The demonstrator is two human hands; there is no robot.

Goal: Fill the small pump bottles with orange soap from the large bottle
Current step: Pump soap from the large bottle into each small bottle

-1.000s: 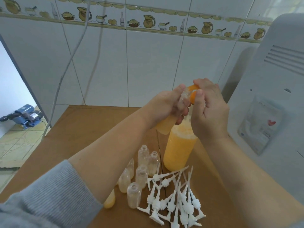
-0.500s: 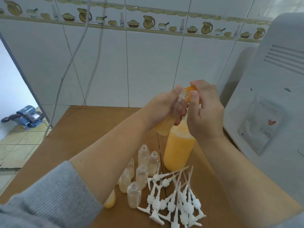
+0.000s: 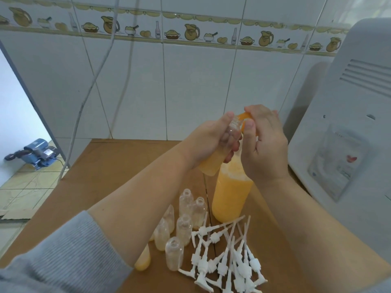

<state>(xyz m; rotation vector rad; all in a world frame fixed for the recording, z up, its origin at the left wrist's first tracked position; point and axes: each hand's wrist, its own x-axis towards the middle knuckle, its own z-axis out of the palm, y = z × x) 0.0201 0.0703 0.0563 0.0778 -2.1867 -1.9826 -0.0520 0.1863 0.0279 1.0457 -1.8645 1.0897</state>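
The small bottle (image 3: 220, 153) is held tilted above the table (image 3: 118, 166), its neck against the orange nozzle (image 3: 245, 118) of the large bottle (image 3: 230, 193), which stands on the table below. The lower part of the small bottle holds orange soap; the upper part looks clear. The left hand (image 3: 209, 142) is wrapped around the small bottle. The right hand (image 3: 264, 144) is curled over the nozzle, thumb and fingers closed on it. Filling appears to be under way, partly complete. The next move likely calls for keeping neck and nozzle aligned until full. Empty bottles (image 3: 186, 225) and loose pump tops (image 3: 230, 254) wait near the large bottle's base.
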